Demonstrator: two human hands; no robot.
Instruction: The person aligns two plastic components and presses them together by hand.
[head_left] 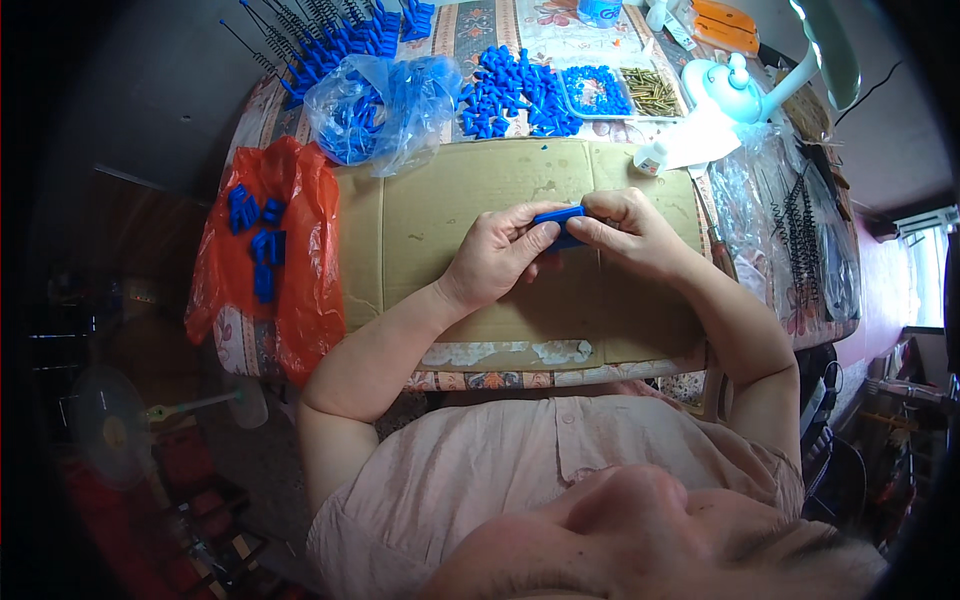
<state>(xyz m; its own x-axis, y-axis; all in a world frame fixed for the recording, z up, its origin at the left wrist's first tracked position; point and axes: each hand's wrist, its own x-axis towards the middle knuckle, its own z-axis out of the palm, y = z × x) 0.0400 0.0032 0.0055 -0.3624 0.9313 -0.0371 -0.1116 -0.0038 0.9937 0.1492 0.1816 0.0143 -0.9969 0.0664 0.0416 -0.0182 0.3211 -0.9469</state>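
Note:
Over the cardboard sheet (450,310) both my hands hold one small blue plastic part (560,215), block-like with a straight upper edge. My left hand (500,250) pinches its left end between thumb and fingers. At the other end my right hand (630,232) is closed, thumb pressed against the part; its curled fingers hide that side. Whether a smaller piece sits in the right fingers cannot be made out. Several similar blue parts (264,250) lie on a red plastic bag (320,260) to the left.
Along the back are a clear bag of blue parts (345,110), a blue pile (515,90), a tray of small blue pieces (595,92), brass-coloured pins (650,92) and a white bottle (652,158). A lamp (725,85) stands back right; black springs (800,235) lie at right.

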